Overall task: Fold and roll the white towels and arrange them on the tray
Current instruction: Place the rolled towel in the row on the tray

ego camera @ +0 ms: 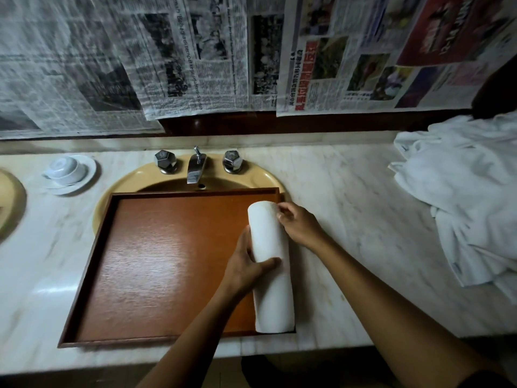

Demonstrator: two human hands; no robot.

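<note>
A rolled white towel (270, 264) lies lengthwise along the right side of the brown wooden tray (156, 264), which sits over the yellow sink. My left hand (246, 264) grips the roll at its middle, thumb across the top. At the roll's far end, beside the tray's right rim, my right hand (298, 224) pinches the towel's edge. A heap of unfolded white towels (470, 197) lies on the marble counter at the right.
The yellow sink (251, 175) has a chrome tap (195, 166) and two knobs behind the tray. An upturned white cup on a saucer (68, 170) stands at the left. Newspaper sheets (195, 57) cover the wall. The counter's front edge runs just below the tray.
</note>
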